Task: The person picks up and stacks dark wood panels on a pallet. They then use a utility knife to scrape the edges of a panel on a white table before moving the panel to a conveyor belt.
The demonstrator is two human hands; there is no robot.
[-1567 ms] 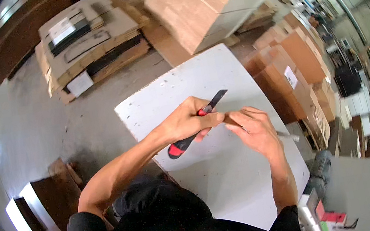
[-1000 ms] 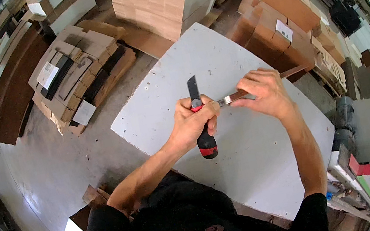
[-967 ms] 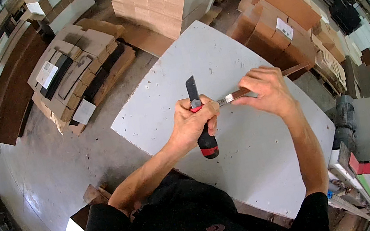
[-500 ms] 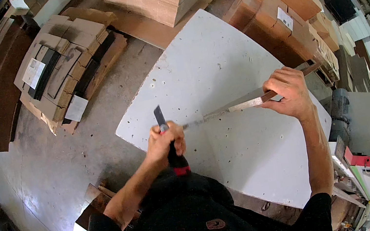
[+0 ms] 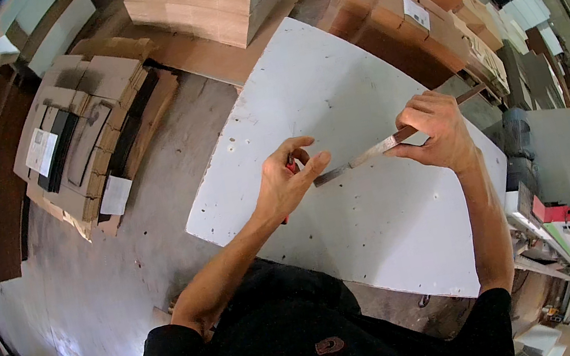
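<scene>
Over a white board table [image 5: 402, 234], my left hand [image 5: 280, 186] is wrapped round a red and black utility knife [image 5: 291, 165], which is mostly hidden in the palm. Its thumb and index finger are apart, beside the near end of a long narrow strip [image 5: 372, 151]. That strip is whitish and worn along one part, brown further along. My right hand [image 5: 436, 127] grips it in its brown part, and it slants up to the right past the table's edge. Whether the left thumb touches the strip I cannot tell.
Beyond the table stands a tall stack of cardboard [image 5: 193, 3]. Brown cartons [image 5: 395, 21] line the right side. Flat cardboard packs [image 5: 81, 126] lie on a pallet to the left. A grey machine with a motor [image 5: 518, 137] stands close to the table's right corner.
My left hand has moved up and right over the table and turned; the knife blade that stood out before no longer shows clearly. The strip is still in my right hand.
</scene>
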